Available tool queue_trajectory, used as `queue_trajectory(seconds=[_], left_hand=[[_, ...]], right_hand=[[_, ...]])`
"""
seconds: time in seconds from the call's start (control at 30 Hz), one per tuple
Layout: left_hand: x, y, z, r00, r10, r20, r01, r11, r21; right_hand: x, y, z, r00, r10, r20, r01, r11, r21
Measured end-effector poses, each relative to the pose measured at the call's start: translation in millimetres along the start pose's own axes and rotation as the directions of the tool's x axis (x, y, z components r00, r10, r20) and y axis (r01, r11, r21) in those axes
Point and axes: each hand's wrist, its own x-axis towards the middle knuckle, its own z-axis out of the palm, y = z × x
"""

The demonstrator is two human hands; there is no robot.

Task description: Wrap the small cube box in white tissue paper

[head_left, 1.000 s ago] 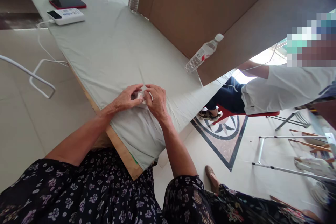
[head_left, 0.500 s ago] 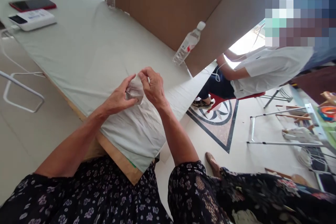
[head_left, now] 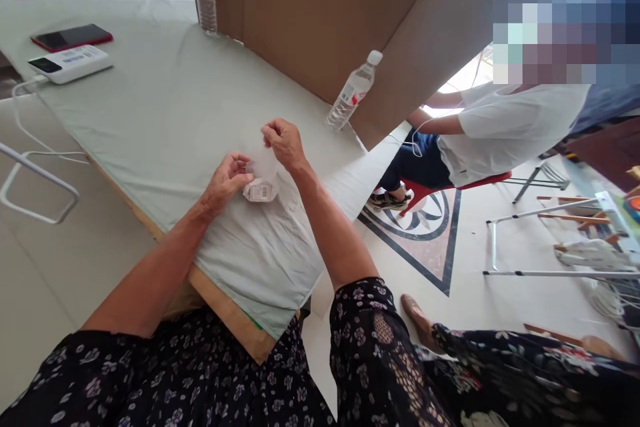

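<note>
My right hand (head_left: 284, 143) pinched the clear plastic bag (head_left: 261, 191), apparently to stretch it; left hand (head_left: 223, 181) half-curled, hold unclear.

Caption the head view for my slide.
Left hand and right hand close to a small packet at the corner of a table, bottles beside cardboard.

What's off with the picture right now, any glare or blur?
Head view: bright glare washes out the gap beyond the cardboard panel; head view: the translucent film by the right hand looks hazy, its edges hard to make out; head view: coarse pixel blocks hide the head of the seated person.
</note>
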Motion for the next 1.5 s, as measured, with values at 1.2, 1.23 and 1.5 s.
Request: queue_trajectory(seconds=[1.2, 1.23, 1.5], left_hand=[[-2.1, 2.8, 4.5, 0.968, 0.089, -0.235, 0.093, 0.742, 0.664], [-2.8, 3.5, 4.1, 0.973, 0.062, -0.22, 0.11, 0.718, 0.687], [2.0, 3.6, -24.0, 0.879, 0.163, -0.448, 0.291, 0.559, 0.776]], right_hand=[[-80.1, 41.7, 6.4, 0.964, 0.212, -0.159, -0.146, 0.927, 0.346], [-80.8, 43.9, 6.4, 0.964, 0.195, -0.179, -0.124, 0.93, 0.346], [-77.7, 66.9, -8.7, 0.9, 0.263, -0.348, -0.226, 0.963, 0.144]])
